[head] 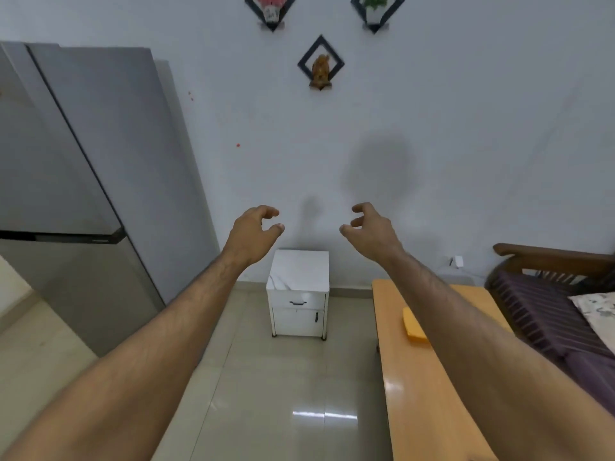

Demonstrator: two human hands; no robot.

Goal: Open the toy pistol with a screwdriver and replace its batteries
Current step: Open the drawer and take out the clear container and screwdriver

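Note:
Both my arms are stretched out in front of me at about chest height. My left hand point(254, 232) hangs in the air with its fingers loosely curled and holds nothing. My right hand point(369, 227) is level with it, a short gap apart, fingers also loosely curled and empty. No toy pistol, screwdriver or batteries are in view.
A wooden table point(416, 377) runs along the right, with a flat yellow-orange object point(412, 326) lying on it. A small white cabinet point(298, 294) stands against the wall ahead. A grey refrigerator point(83, 178) is at the left, a dark sofa point(549, 304) at the right. Tiled floor point(266, 394) lies between.

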